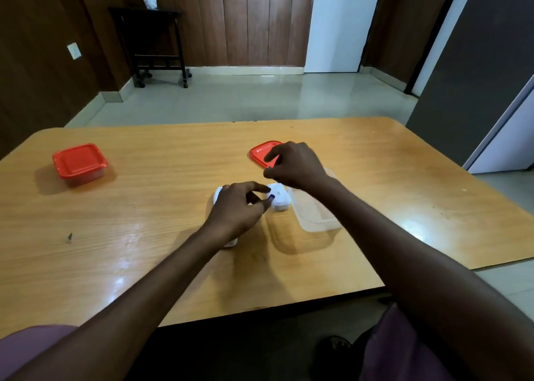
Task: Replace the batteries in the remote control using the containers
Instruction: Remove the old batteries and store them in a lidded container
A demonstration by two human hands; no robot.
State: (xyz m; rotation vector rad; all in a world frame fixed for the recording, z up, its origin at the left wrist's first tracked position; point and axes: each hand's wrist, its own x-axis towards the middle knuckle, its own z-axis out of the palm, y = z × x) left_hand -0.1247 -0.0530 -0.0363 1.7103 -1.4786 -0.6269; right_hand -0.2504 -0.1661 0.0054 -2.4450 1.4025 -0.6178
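Observation:
The white remote control [218, 193] lies mid-table, mostly hidden under my left hand [235, 209]. That hand pinches a small dark battery [271, 198] between thumb and fingertips. Just right of the battery lies a short white piece [279, 200] that looks like the remote's battery cover. My right hand [296, 164] hovers above that piece with its fingers curled and apart, and I see nothing in them. An open clear container [316, 216] stands to the right of the white piece. Its red lid [258, 153] lies behind, partly covered by my right hand.
A second clear container, closed with a red lid [78, 162], stands at the far left of the wooden table [144, 207]. A small dark scrap [69, 237] lies near the left front. The table's right edge runs close to the open container.

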